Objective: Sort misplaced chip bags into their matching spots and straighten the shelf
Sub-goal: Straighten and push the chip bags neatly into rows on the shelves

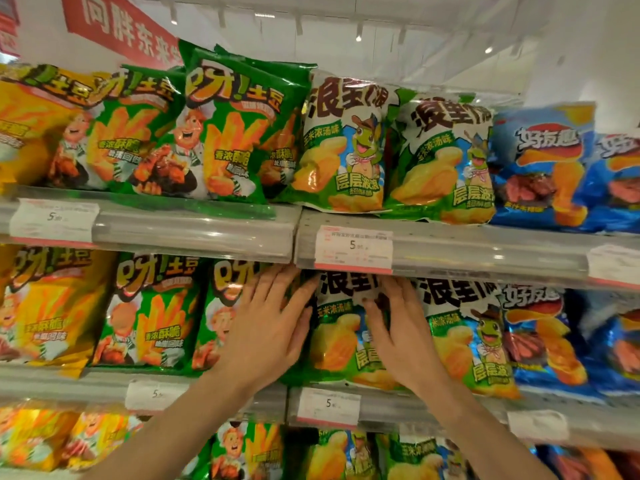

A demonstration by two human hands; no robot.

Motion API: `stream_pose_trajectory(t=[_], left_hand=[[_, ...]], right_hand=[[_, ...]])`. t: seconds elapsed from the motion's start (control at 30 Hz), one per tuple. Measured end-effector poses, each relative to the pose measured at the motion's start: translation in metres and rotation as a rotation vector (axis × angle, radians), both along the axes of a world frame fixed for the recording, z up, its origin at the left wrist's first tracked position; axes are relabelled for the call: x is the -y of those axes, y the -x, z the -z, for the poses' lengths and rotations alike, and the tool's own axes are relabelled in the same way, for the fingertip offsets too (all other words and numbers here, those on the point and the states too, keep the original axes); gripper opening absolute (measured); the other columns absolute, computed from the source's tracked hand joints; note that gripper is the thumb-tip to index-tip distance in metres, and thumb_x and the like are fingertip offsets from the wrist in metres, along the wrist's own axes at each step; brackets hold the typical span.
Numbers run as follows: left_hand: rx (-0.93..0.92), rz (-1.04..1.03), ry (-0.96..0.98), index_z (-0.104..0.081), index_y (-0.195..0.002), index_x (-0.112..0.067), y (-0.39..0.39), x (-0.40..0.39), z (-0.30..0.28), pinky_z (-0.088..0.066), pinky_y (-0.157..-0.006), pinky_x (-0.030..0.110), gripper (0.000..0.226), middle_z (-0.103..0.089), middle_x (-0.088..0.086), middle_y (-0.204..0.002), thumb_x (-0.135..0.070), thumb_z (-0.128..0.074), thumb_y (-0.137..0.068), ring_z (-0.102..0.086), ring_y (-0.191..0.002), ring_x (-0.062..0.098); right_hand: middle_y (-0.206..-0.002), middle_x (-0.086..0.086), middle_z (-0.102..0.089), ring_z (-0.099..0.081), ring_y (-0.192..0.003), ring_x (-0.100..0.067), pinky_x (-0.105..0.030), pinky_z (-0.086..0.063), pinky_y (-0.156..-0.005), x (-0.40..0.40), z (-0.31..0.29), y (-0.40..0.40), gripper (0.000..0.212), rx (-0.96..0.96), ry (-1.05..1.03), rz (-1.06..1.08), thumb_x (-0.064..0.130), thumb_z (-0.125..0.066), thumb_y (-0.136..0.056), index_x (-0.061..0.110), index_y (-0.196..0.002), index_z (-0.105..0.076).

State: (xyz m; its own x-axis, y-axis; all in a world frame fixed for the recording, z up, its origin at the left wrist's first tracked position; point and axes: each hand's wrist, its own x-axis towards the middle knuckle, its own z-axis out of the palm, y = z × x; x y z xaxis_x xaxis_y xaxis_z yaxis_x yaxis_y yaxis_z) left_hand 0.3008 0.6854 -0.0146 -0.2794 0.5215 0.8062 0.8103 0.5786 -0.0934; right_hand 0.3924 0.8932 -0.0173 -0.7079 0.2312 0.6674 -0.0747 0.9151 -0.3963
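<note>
Centre frame, middle shelf (207, 384): left hand (266, 327) and right hand (398, 334) lie flat on a corn-soup chip bag (341, 341). Fingers straight, slightly spread (no curl visible). Green fry bags (149, 313) sit just left.

chip bags (221, 133) on shelves (194, 230)

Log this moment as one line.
left hand: flat on turtle chip bag | right hand: flat on same bag | shelf: middle | phase: straightening
</note>
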Motion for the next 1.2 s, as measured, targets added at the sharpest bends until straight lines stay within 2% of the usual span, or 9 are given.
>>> stream_pose_trajectory(t=[0.17, 0.23, 0.33, 0.47, 0.57, 0.7, 0.83, 1.07, 1.2], left_hand=[[0.252, 0.255, -0.007, -0.055, -0.130, -0.020, -0.045, -0.068, 0.003, -0.054, -0.080, 0.032, 0.037, -0.052, 0.002, -0.129, -0.031, -0.053, -0.095, -0.056, -0.110, 0.018], [0.374, 0.315, -0.026, -0.052, -0.131, -0.026, -0.063, -0.099, 0.004, -0.046, -0.084, 0.020, 0.036, -0.047, -0.004, -0.130, -0.037, -0.051, -0.097, -0.054, -0.101, 0.008], [0.711, 0.332, -0.089, -0.039, -0.139, -0.039, -0.077, -0.145, 0.005, -0.043, -0.106, 0.029, 0.049, -0.038, -0.008, -0.139, -0.039, -0.059, -0.095, -0.049, -0.119, 0.011], [1.101, 0.390, -0.173, -0.029, -0.148, -0.045, -0.076, -0.189, -0.005, -0.038, -0.115, 0.038, 0.081, -0.040, -0.011, -0.145, -0.046, -0.074, -0.080, -0.042, -0.135, 0.012], [1.229, 0.388, -0.230, -0.029, -0.147, -0.041, -0.074, -0.205, -0.013, -0.045, -0.099, 0.019, 0.084, -0.048, -0.013, -0.137, -0.028, -0.080, -0.081, -0.048, -0.125, 0.007], [1.308, 0.398, -0.255, -0.031, -0.144, -0.039, -0.070, -0.217, -0.014, -0.042, -0.076, 0.006, 0.083, -0.056, -0.017, -0.125, -0.015, -0.080, -0.081, -0.054, -0.106, -0.005], [1.324, 0.365, -0.298, -0.036, -0.140, -0.034, -0.067, -0.222, -0.017, -0.045, -0.091, 0.018, 0.084, -0.060, -0.016, -0.123, -0.020, -0.086, -0.074, -0.056, -0.113, 0.002], [1.273, 0.342, -0.244, -0.033, -0.142, -0.029, -0.065, -0.225, -0.018, -0.047, -0.104, 0.030, 0.099, -0.060, -0.010, -0.128, -0.023, -0.093, -0.063, -0.057, -0.119, 0.007], [1.264, 0.374, -0.233, -0.031, -0.135, -0.029, -0.065, -0.225, -0.019, -0.048, -0.079, 0.005, 0.094, -0.056, -0.013, -0.124, -0.021, -0.093, -0.064, -0.055, -0.109, 0.000]], right_hand=[[-0.141, -0.016, -0.041, -0.039, -0.132, -0.034, -0.047, -0.038, -0.110, -0.067, -0.010, -0.045, 0.055, -0.077, -0.033, 0.197, 0.028, -0.065, -0.090, 0.013, -0.139, -0.045], [-0.137, -0.019, -0.043, -0.042, -0.128, -0.040, -0.053, -0.042, -0.106, -0.098, -0.011, -0.062, 0.058, -0.098, -0.062, 0.226, 0.023, -0.072, -0.084, 0.011, -0.135, -0.048], [-0.142, -0.014, -0.035, -0.038, -0.131, -0.040, -0.054, -0.043, -0.104, -0.141, -0.011, -0.083, 0.066, 0.003, -0.023, 0.194, 0.033, -0.074, -0.082, 0.020, -0.138, -0.043], [-0.150, 0.004, -0.022, -0.033, -0.138, -0.025, -0.038, -0.038, -0.111, -0.171, -0.015, -0.094, 0.080, 0.247, 0.109, 0.010, 0.046, -0.073, -0.081, 0.039, -0.146, -0.026], [-0.148, 0.009, -0.026, -0.033, -0.135, -0.012, -0.024, -0.032, -0.108, -0.181, -0.022, -0.090, 0.089, 0.341, 0.195, -0.116, 0.042, -0.078, -0.079, 0.040, -0.147, -0.020], [-0.145, 0.012, -0.034, -0.036, -0.132, -0.007, -0.023, -0.033, -0.108, -0.184, -0.025, -0.083, 0.096, 0.366, 0.261, -0.208, 0.038, -0.084, -0.072, 0.045, -0.144, -0.021], [-0.139, 0.015, -0.041, -0.044, -0.128, -0.004, -0.028, -0.042, -0.107, -0.187, -0.023, -0.084, 0.088, 0.332, 0.313, -0.251, 0.036, -0.086, -0.067, 0.065, -0.124, -0.025], [-0.136, 0.029, -0.040, -0.046, -0.121, 0.013, -0.013, -0.045, -0.098, -0.196, -0.015, -0.093, 0.092, 0.291, 0.377, -0.288, 0.024, -0.089, -0.068, 0.068, -0.121, -0.028], [-0.135, 0.033, -0.038, -0.045, -0.122, 0.011, -0.012, -0.045, -0.097, -0.195, -0.013, -0.093, 0.097, 0.289, 0.379, -0.265, 0.021, -0.088, -0.069, 0.071, -0.121, -0.024]])
